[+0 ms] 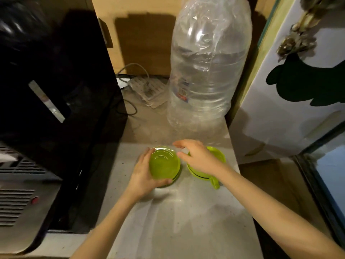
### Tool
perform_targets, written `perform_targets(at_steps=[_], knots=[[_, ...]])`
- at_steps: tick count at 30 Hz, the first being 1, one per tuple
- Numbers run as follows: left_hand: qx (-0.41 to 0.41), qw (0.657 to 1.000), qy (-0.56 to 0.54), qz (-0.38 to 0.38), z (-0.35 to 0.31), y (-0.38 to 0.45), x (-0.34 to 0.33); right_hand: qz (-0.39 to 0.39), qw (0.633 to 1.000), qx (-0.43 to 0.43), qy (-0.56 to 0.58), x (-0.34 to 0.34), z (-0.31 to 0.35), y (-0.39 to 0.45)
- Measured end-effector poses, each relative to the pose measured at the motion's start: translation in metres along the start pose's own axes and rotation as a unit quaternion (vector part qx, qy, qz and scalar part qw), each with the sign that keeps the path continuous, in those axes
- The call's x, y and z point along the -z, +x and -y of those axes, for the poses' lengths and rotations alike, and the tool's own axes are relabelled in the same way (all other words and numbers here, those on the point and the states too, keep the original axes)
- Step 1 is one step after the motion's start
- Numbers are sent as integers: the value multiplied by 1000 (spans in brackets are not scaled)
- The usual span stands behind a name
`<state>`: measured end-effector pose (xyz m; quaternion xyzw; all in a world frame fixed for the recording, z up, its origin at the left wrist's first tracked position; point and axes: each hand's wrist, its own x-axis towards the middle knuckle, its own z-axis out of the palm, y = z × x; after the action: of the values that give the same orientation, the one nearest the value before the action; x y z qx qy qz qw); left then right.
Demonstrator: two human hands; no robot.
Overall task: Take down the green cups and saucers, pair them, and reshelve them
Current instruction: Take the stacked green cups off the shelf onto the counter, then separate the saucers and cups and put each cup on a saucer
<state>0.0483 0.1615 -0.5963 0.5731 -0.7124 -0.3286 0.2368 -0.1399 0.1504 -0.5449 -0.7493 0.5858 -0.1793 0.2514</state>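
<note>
While left hand [143,172] fingers clamp green saucer [164,165], right hand [197,156] fingers spread loosely over cup [207,171].

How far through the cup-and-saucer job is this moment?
Done: the green pieces are down on the pale counter. In hand: the left hand grips a translucent green saucer; the right hand hovers over the green handled cup stack. Left: pairing and reshelving.
</note>
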Motion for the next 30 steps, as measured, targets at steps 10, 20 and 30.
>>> perform_targets(at_steps=[10, 20, 30], knots=[[41, 999, 5, 10, 28, 0, -16, 149, 965, -36, -211, -29, -9, 48], [28, 998, -43, -40, 24, 1, -13, 156, 975, -92, -128, -37, -24, 57], [1, 999, -39, -37, 22, -16, 10, 117, 988, -91, -36, -30, -19, 56]])
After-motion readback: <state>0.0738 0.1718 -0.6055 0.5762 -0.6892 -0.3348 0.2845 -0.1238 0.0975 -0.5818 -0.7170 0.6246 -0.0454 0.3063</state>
